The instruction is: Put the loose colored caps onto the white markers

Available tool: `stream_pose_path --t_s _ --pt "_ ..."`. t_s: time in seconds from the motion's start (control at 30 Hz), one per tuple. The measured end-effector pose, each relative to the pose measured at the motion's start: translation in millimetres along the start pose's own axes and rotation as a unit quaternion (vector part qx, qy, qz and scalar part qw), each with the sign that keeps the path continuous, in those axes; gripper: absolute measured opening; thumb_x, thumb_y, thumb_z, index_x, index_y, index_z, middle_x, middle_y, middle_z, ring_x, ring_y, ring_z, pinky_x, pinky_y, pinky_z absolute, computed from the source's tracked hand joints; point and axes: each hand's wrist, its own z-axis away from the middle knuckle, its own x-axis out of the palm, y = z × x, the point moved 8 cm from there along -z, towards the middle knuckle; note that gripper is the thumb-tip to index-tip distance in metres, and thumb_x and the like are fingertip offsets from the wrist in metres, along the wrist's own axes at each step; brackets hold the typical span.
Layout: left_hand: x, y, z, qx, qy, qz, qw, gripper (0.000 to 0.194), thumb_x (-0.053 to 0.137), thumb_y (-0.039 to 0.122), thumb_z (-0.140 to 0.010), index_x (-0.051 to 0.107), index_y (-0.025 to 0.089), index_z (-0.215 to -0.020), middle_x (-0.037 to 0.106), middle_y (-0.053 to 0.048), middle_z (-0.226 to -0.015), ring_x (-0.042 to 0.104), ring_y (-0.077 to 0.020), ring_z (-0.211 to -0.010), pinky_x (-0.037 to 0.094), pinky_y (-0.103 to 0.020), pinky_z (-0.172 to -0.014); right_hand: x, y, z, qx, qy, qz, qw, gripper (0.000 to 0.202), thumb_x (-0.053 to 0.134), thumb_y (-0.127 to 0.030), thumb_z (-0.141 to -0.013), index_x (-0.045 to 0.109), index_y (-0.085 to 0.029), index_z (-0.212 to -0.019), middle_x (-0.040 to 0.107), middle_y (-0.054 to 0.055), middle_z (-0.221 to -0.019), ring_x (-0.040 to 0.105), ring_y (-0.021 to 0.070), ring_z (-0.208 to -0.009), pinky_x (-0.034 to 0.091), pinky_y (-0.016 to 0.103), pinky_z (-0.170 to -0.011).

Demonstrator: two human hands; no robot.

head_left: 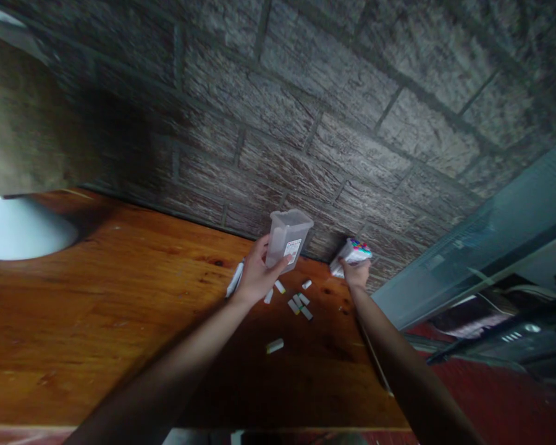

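Observation:
My left hand (pixel 258 272) is wrapped round a translucent plastic container (pixel 280 242) with a white printed label on its front. The container is held upright, and nothing shows inside it. To the right, by the brick wall, my right hand (pixel 356 272) grips a white box (pixel 347 254) whose top shows bright red, blue and green bits, too small to name. On the wooden table between my arms lie several short white cylinders (pixel 299 303) with yellow or green ends. One more such cylinder (pixel 275 346) lies closer to me. A white packet (pixel 235 280) rests left of my left hand.
A lamp with a tan shade (pixel 28 117) and a pale base (pixel 28 228) stands at the left of the wooden table (pixel 120 296). The brick wall (pixel 269 123) runs along the back. A pale panel (pixel 482 241) rises at the right edge, with dark equipment (pixel 514 334) beyond it.

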Motion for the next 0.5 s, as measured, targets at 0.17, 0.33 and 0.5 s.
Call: stream_pose_path --t_s 0.17,0.33,0.5 --pt "-0.3 -2 -4 0.023 -0.002 0.020 1.000 0.057 0.079 0.034 -0.075 0.053 0.021 -0.124 0.067 -0.010 -0.119 0.067 -0.0220 -0.106 0.053 -0.038 -0.095 -13 16 -6 0.003 -0.013 -0.009 1.000 0.068 0.076 -0.047 -0.059 0.049 -0.017 -0.114 0.067 0.013 -0.105 0.066 0.0320 -0.100 0.052 0.041 -0.089" --pt "-18.0 1 -19 0.045 0.019 0.003 0.999 0.062 0.079 0.034 -0.074 0.049 0.021 -0.126 0.064 -0.011 -0.125 0.063 -0.0237 -0.116 0.049 -0.042 -0.103 -16 13 39 -0.033 -0.009 -0.026 0.999 0.093 0.064 -0.050 -0.074 0.026 -0.004 -0.144 0.042 0.031 -0.142 0.037 0.0412 -0.139 0.034 0.055 -0.111" --pt "-28.7 -6 -29 0.050 -0.001 -0.011 0.999 0.062 0.080 0.033 -0.072 0.046 0.022 -0.122 0.060 -0.011 -0.126 0.062 -0.0245 -0.118 0.049 -0.044 -0.103 30 -31 125 -0.204 -0.188 -0.062 0.959 0.056 0.045 -0.048 -0.093 0.048 -0.017 -0.140 0.058 0.016 -0.136 0.054 0.0271 -0.128 0.041 0.044 -0.110"
